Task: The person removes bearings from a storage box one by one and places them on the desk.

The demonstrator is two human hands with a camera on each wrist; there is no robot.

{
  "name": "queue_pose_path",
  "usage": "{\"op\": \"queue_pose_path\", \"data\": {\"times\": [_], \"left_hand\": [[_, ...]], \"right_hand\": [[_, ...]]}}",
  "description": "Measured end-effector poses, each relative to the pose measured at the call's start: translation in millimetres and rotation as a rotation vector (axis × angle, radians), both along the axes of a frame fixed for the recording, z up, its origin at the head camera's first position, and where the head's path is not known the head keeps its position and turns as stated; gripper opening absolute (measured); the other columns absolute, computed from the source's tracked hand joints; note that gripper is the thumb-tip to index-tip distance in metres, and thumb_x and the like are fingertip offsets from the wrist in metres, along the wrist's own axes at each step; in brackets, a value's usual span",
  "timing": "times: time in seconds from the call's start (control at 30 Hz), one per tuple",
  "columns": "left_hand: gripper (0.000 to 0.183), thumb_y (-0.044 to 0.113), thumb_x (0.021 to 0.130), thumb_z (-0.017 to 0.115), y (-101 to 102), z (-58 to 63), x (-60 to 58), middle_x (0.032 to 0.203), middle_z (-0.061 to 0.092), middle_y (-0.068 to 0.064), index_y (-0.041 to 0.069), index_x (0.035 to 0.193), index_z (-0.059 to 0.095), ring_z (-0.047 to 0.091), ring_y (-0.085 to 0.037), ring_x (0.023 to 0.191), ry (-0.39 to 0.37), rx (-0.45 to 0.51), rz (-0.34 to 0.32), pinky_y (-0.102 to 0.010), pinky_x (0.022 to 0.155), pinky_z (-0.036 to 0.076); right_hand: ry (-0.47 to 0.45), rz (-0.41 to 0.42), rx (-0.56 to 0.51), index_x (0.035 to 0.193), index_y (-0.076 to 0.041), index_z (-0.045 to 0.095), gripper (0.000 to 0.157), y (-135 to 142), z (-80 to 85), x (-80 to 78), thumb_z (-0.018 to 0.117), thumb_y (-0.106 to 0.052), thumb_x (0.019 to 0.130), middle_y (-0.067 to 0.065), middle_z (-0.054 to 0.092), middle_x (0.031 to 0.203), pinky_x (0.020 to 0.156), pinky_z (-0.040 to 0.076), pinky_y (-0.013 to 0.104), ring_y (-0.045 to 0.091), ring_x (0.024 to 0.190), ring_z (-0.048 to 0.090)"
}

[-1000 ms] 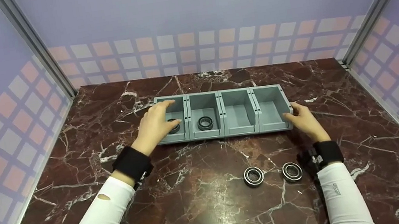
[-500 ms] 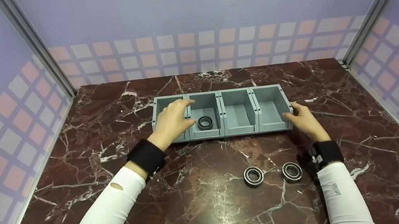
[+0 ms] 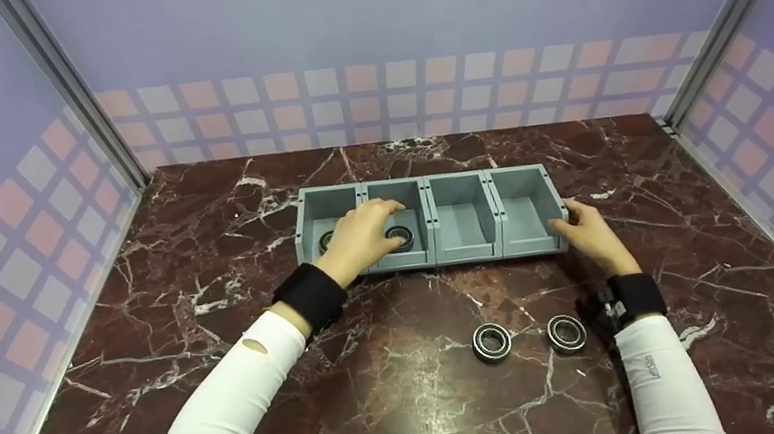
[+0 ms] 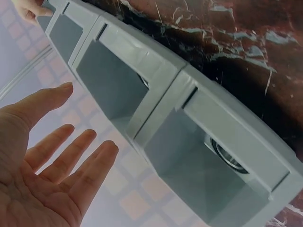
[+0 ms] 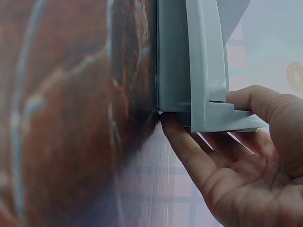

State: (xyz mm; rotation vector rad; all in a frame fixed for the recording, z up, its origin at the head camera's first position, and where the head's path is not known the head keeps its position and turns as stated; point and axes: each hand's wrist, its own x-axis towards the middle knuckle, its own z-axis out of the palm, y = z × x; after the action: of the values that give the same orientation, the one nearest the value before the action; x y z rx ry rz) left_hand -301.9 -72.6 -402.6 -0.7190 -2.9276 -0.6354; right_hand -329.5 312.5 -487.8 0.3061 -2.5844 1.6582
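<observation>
A row of several joined grey storage bins [image 3: 467, 254] lies across the table. My left hand [image 3: 362, 238] is over the second bin from the left, thumb and fingers apart, holding nothing. In the left wrist view, the left hand [image 4: 61, 165] shows relaxed, spread fingers. Below its thumb, a bearing [image 3: 407, 233] lies in that second bin, partly covered. Another bearing [image 4: 228, 158] sits in the leftmost bin. My right hand [image 3: 593, 237] grips the row's right end; in the right wrist view its thumb is over the wall [image 5: 222, 118] and its fingers are outside and beneath.
Two more bearings, a left one [image 3: 479, 346] and a right one [image 3: 554, 342], lie on the marbled table [image 3: 414, 410] in front of the bins. Patterned panels [image 3: 370, 98] enclose the back and both sides.
My left hand has moved right, from over the leftmost bin to over the second one, uncovering part of the leftmost bearing. The right hand stays on the bins' right end.
</observation>
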Motion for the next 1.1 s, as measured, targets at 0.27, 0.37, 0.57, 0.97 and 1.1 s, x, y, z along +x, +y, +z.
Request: {"op": "queue_pose_path", "data": {"times": [0.27, 0.37, 0.57, 0.97, 1.1], "left_hand": [[0.05, 0.012, 0.089, 0.079, 15.2, -7.9, -5.5, 0.127, 0.066, -0.017, 0.003, 0.135, 0.063, 0.063, -0.033, 0.115, 0.031, -0.052, -0.025, -0.046, 0.093, 0.055], [0.047, 0.009, 0.088, 0.079, 21.2, -11.3, -7.6, 0.124, 0.067, -0.018, 0.001, 0.131, 0.064, 0.064, -0.033, 0.112, 0.061, -0.078, -0.029, -0.045, 0.092, 0.056], [0.047, 0.011, 0.089, 0.079, 28.5, -18.1, -13.0, 0.126, 0.066, -0.019, 0.001, 0.133, 0.064, 0.064, -0.034, 0.114, 0.036, -0.109, -0.028, -0.046, 0.097, 0.054], [0.034, 0.004, 0.089, 0.075, 35.0, -30.8, -25.8, 0.116, 0.069, -0.02, -0.001, 0.122, 0.069, 0.067, -0.037, 0.105, 0.041, -0.166, 0.018, -0.048, 0.087, 0.058], [0.022, 0.002, 0.087, 0.073, 37.4, -38.9, -33.0, 0.104, 0.069, -0.02, -0.002, 0.108, 0.07, 0.069, -0.037, 0.095, 0.069, -0.186, 0.023, -0.046, 0.076, 0.059]], "right_hand": [[-0.004, 0.001, 0.014, 0.14, 0.021, 0.043, 0.043, 1.9, -1.3, -2.8, 0.051, 0.004, 0.102, 0.04, 0.054, 0.13, 0.079, 0.049, 0.013, 0.028, 0.11, 0.059], [0.007, -0.002, 0.02, 0.139, 0.022, 0.043, 0.043, 3.1, -2.1, -4.7, 0.05, 0.005, 0.101, 0.041, 0.055, 0.128, 0.078, 0.048, 0.013, 0.024, 0.106, 0.06], [0.011, -0.003, 0.024, 0.137, 0.023, 0.044, 0.041, 3.5, -3.0, -6.1, 0.05, 0.006, 0.1, 0.042, 0.055, 0.126, 0.077, 0.049, 0.013, 0.01, 0.098, 0.059], [0.026, -0.006, 0.016, 0.137, 0.021, 0.047, 0.041, 1.8, -2.3, -3.5, 0.053, 0.005, 0.1, 0.041, 0.056, 0.126, 0.077, 0.048, 0.013, 0.007, 0.096, 0.058], [0.019, 0.002, 0.021, 0.138, 0.02, 0.046, 0.042, 1.7, -2.1, -2.4, 0.053, 0.004, 0.1, 0.04, 0.056, 0.126, 0.077, 0.048, 0.013, 0.009, 0.097, 0.058]]}}
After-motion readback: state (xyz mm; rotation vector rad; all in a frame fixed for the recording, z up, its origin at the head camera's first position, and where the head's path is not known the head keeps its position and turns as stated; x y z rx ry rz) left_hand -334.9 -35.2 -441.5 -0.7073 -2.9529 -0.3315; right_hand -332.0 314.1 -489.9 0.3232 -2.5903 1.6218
